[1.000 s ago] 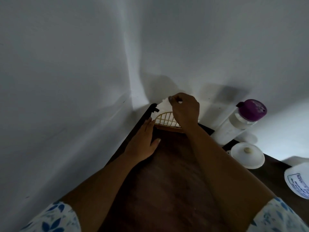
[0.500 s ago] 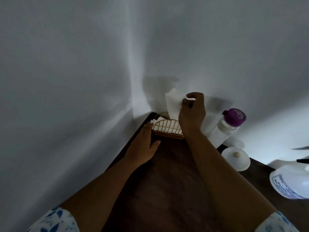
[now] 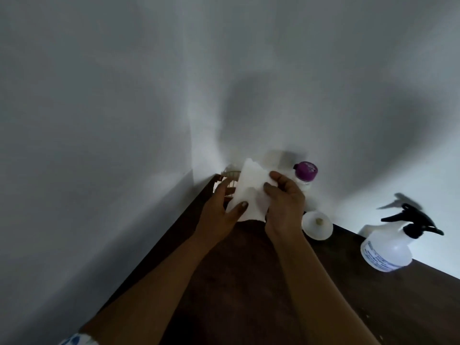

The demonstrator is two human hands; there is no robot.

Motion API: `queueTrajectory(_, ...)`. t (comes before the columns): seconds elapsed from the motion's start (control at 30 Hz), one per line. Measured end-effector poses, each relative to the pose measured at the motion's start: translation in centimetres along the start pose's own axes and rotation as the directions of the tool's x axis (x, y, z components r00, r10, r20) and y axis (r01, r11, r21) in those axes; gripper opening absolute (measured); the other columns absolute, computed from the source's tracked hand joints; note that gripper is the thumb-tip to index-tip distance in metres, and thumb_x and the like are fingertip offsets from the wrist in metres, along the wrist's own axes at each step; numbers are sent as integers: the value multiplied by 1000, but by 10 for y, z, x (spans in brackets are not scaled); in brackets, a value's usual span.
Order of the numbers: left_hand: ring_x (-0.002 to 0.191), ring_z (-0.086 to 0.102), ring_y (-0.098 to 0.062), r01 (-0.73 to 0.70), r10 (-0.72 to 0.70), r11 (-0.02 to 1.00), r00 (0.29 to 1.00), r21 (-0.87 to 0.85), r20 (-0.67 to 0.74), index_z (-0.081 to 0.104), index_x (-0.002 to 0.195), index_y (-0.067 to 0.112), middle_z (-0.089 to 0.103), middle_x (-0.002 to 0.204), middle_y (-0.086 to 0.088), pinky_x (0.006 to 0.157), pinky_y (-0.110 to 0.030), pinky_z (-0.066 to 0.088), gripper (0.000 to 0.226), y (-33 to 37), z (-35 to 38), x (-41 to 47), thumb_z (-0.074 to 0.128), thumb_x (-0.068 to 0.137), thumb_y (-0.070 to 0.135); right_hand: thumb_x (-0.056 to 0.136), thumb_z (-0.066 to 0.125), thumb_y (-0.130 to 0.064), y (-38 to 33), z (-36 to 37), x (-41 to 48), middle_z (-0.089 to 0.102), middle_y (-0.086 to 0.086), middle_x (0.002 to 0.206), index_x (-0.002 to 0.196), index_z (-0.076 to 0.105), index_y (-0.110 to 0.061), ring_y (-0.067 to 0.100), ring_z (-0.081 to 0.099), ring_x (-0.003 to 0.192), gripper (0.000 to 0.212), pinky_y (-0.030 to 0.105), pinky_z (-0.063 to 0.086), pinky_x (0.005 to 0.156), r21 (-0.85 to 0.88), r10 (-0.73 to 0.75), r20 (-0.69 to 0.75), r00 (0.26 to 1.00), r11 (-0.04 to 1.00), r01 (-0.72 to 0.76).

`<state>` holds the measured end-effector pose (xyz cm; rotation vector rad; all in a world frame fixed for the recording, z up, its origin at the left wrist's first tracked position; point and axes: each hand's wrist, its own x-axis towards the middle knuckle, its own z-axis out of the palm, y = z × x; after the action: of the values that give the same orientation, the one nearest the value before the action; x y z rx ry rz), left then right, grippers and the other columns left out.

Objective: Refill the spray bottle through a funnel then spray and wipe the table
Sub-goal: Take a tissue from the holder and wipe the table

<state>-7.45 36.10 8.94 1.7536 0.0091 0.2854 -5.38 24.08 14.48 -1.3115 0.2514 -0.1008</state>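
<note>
Here, the pale wall (image 3: 87, 120) fills the left and upper parts of the frame, meeting a second wall in a corner just above centre. Below it a dark wooden bench (image 3: 249, 282) runs from the bottom edge up into that corner. At the far end of the bench, tucked into the corner, a small wicker napkin holder (image 3: 230, 176) shows only in part behind the hands. The left hand (image 3: 221, 215) reaches up from the lower left, fingers spread behind a white paper napkin (image 3: 249, 192) and thumb pressed on its lower front edge, grasping it. The napkin hangs at the centre of the frame, above the bench and in front of the holder. The right hand (image 3: 283, 202) pinches the napkin's right edge between thumb and fingers, so both hands hold the same sheet. Just right of that hand a white bottle with a purple cap (image 3: 305, 171) stands against the wall. Below it, on the bench, lies a white funnel (image 3: 317, 225). Well apart, at the right edge of the frame, the spray bottle (image 3: 388, 247) stands on the bench with its black trigger head fitted and pointing right.
</note>
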Motion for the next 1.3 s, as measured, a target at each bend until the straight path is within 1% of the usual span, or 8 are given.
queueTrajectory(0.1,97,65,-20,26,-27,1000,999,6,26,59,111,21,66,103,-2,81,-33,55,31,20,7,-26,68,81,18,85,60,-1,-5,-23,-21,60,-3,102,110,62,-17,14,58,90,30,29,53,77,-58,30,47,998,998,-27)
queueTrajectory(0.27,85,65,-13,32,-34,999,998,34,61,61,95,24,67,91,2,72,-26,56,18,43,20,-68,68,81,17,82,67,-12,-5,-62,-47,58,5,116,116,61,-14,24,57,103,34,42,53,88,-309,132,110,985,946,-93)
queueTrajectory(0.47,94,55,-1,110,-112,990,994,83,11,61,107,18,53,104,15,68,-8,48,25,51,33,-94,65,83,18,85,63,-11,-6,-86,-69,68,6,103,101,67,-18,19,63,92,19,34,56,77,-531,134,278,951,847,36)
queueTrajectory(0.63,91,47,25,113,-121,989,990,98,75,52,123,-5,54,121,22,94,-15,39,48,56,24,-100,67,78,2,87,50,3,-12,-89,-74,67,8,100,98,70,-12,16,60,88,28,20,48,68,-630,295,401,868,776,27)
queueTrajectory(0.77,112,50,4,119,-122,992,989,42,88,61,110,-3,55,126,2,87,-7,42,27,61,16,-101,58,83,-2,89,48,1,-15,-89,-74,65,4,100,106,68,-11,7,57,80,29,13,42,59,-714,368,470,802,693,100)
queueTrajectory(0.87,86,62,1,178,-180,983,982,45,56,66,105,9,66,96,7,69,-9,47,20,64,16,-109,61,85,11,94,49,-12,-9,-87,-76,60,3,111,112,63,-15,11,53,90,23,14,40,65,-672,320,484,815,733,111)
queueTrajectory(1.03,85,59,-6,254,-256,963,967,85,13,59,102,27,61,94,10,56,-8,45,14,59,19,-120,58,87,26,87,60,-36,4,-89,-82,57,-2,109,109,59,-25,15,53,98,24,29,47,80,-526,332,445,832,848,-57)
queueTrajectory(1.3,80,61,-6,357,-356,934,928,-19,-112,63,101,13,63,91,2,59,-12,51,19,33,12,-140,66,82,13,82,68,-13,45,-86,-92,56,-2,103,110,58,-20,12,53,92,31,28,50,75,-533,261,362,895,845,-31)
